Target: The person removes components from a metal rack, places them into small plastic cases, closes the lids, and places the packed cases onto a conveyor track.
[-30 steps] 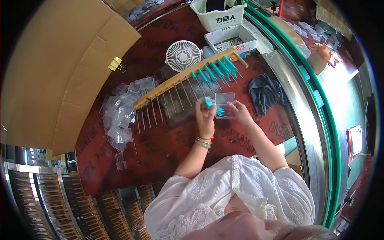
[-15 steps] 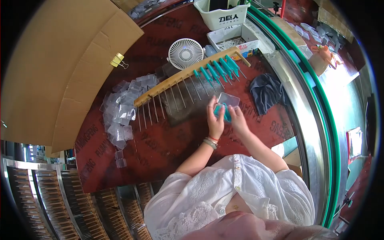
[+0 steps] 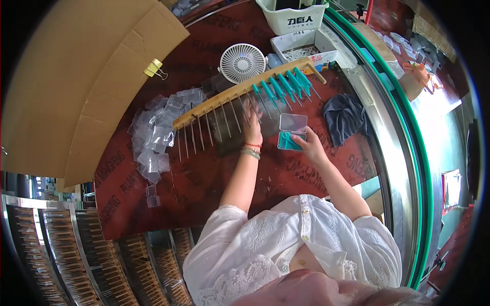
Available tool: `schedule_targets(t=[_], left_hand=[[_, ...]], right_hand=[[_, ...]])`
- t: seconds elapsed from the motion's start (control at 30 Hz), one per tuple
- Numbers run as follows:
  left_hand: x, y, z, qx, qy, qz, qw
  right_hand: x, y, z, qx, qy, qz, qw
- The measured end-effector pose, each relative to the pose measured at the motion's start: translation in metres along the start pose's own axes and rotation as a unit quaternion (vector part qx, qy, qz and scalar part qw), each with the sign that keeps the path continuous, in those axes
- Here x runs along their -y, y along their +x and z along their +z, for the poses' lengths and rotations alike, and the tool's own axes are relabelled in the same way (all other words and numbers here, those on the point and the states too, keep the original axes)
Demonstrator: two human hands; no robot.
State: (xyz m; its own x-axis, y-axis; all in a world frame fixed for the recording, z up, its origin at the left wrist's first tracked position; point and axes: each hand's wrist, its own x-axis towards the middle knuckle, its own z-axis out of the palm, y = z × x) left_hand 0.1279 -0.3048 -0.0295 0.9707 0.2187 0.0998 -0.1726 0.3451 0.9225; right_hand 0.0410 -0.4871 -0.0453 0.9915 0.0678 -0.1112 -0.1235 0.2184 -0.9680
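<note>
- at the bottom of the frame, a white lace blouse (image 3: 306,224) with both forearms reaching up over the dark red table (image 3: 219,178).
- right of centre, the right hand (image 3: 314,148) has its grip clamped on a small clear hinged box (image 3: 293,122), thumb over the near part, fingers at the side.
- that box stands with its lid raised, and a teal piece (image 3: 287,142) lies in its lower half.
- at centre, the left hand (image 3: 252,127), two bands on its wrist, has its grip apart with nothing seen in it; the fingers blur among the thin rods, and whether they touch one i cannot tell.
- right of the box, a crumpled dark cloth (image 3: 343,120).
- left of centre, a heap of clear cases (image 3: 150,127).
- slanting across the upper middle, a wooden bar (image 3: 219,99) set with rods; teal pieces (image 3: 275,87) sit on those toward its right end.
- just beyond the bar, a white fan (image 3: 243,63).
- top of the frame, a white carton (image 3: 306,48), then a white tub (image 3: 296,20).
</note>
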Motion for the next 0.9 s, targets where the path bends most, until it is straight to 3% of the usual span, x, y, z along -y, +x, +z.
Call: schedule_targets(t=[0.1,0.23,0.33,0.4,0.43,0.5,0.53,0.6,0.7,0.8,0.87,0.9], left_hand=[[0.006,0.029,0.010,-0.007,-0.078,0.023,0.997],[0.017,0.042,0.010,0.018,-0.073,0.066,0.995],[0.019,0.038,0.009,0.021,-0.083,0.077,0.993],[0.019,0.024,0.005,0.044,-0.023,0.095,0.994],[0.021,0.006,0.003,-0.017,0.123,0.140,0.982],[0.003,-0.044,0.005,-0.022,0.248,0.192,0.949],[-0.021,-0.069,0.014,0.035,0.230,0.201,0.952],[-0.046,-0.086,0.022,0.183,0.334,0.324,0.866],[-0.057,-0.083,0.035,0.358,0.508,0.282,0.731],[-0.040,-0.083,0.022,0.357,0.464,0.248,0.772],[-0.030,-0.088,0.016,0.303,0.475,0.303,0.769],[-0.005,-0.091,0.009,0.230,0.344,0.226,0.882]], right_hand=[[0.009,-0.008,-0.005,0.010,-0.022,-0.004,1.000],[0.005,-0.010,-0.020,-0.021,0.022,0.048,0.998],[-0.010,-0.006,-0.030,-0.030,0.018,0.006,0.999],[-0.011,-0.008,-0.030,-0.034,0.093,0.021,0.995],[-0.006,-0.011,-0.027,-0.037,0.093,0.023,0.995],[0.007,-0.012,-0.022,-0.061,0.098,0.052,0.992],[0.004,-0.008,-0.024,-0.060,0.099,0.049,0.992],[-0.009,-0.004,-0.027,-0.051,0.077,0.043,0.995],[-0.009,-0.004,-0.019,-0.029,0.024,0.050,0.998],[-0.025,0.000,-0.012,-0.066,0.062,0.019,0.996],[-0.038,0.005,-0.012,-0.059,0.029,-0.006,0.998],[-0.021,-0.003,0.002,-0.020,0.084,0.000,0.996]])
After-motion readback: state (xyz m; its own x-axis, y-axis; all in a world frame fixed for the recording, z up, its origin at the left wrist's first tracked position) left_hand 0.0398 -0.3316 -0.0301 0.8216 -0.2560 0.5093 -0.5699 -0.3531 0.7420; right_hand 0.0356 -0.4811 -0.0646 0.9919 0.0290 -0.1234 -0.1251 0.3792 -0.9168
